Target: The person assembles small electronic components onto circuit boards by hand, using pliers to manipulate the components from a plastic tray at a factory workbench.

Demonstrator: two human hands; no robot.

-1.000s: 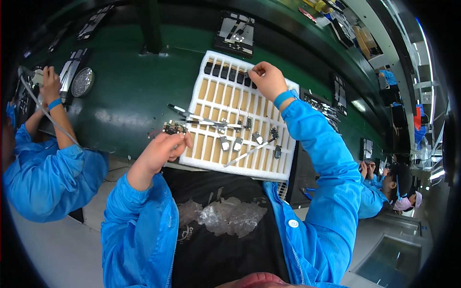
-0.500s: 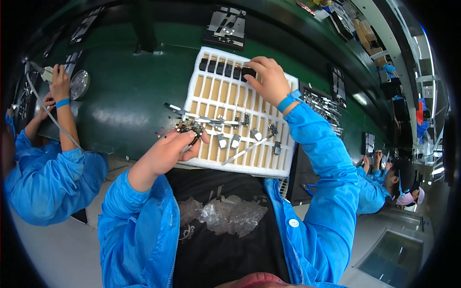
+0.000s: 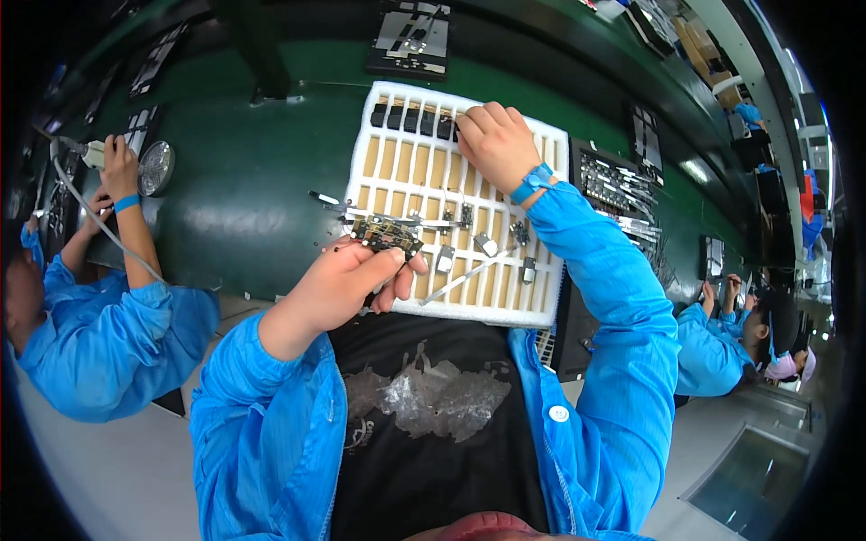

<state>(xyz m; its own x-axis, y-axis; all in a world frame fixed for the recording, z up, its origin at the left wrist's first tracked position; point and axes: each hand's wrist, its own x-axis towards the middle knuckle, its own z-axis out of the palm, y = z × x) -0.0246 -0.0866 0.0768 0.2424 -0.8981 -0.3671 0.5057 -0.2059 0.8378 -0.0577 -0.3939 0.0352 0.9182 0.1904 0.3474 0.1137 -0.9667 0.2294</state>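
white divided tray (image 3: 492, 315) on green bench (image 3: 253, 212)

Left — blue-clad co-worker (image 3: 117, 347), round silvery disc (image 3: 157, 169) | back — green post (image 3: 253, 50)

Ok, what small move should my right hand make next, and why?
Perhaps pinch the nearest black block and lift it from the tray: your right hand is at the top row, its fingertips beside that block, while your left hand holds the circuit board. Whether the right grip already has something is hidden.
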